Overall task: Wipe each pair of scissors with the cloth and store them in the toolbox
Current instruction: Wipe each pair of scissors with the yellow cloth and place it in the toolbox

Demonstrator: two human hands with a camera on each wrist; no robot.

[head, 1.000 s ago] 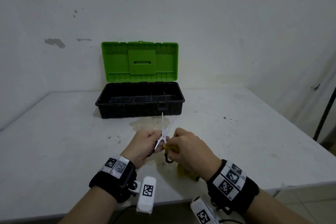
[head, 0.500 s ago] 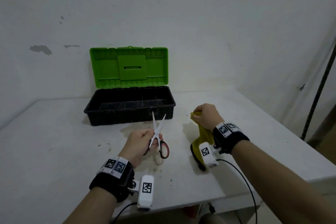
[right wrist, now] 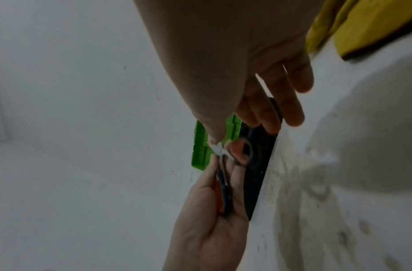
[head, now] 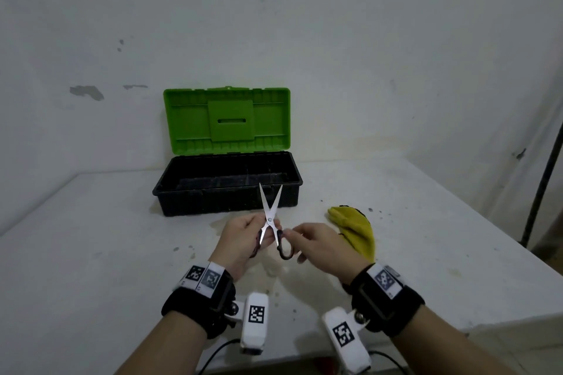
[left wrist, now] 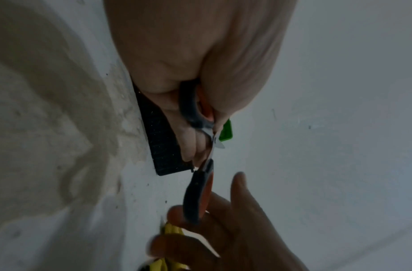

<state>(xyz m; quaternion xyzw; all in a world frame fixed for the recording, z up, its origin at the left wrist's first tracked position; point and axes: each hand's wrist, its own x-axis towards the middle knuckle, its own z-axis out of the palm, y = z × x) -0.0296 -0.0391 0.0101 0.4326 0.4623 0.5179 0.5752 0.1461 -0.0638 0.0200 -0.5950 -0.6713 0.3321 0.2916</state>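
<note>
A pair of scissors [head: 270, 216] with grey-and-orange handles points up above the table, its blades spread apart. My left hand [head: 253, 231] grips the left handle [left wrist: 191, 108]. My right hand [head: 297, 236] pinches the right handle loop [head: 285, 248] between thumb and forefinger, its other fingers [right wrist: 290, 95] held straight. The yellow cloth [head: 355, 230] lies crumpled on the table to the right of my right hand, with nothing holding it. Behind the scissors stands the black toolbox [head: 227, 201], open, with its green lid [head: 227, 120] upright. Its inside looks dark, and no contents can be made out.
The white table [head: 91, 253] is stained in front of the toolbox and ends close to my wrists. A white wall rises right behind the toolbox. At the far right edge stands a dark pole [head: 542, 173].
My right hand carried the cloth off the scissors to the right, left it on the table and came back to take the right handle. My left hand kept hold of the scissors.
</note>
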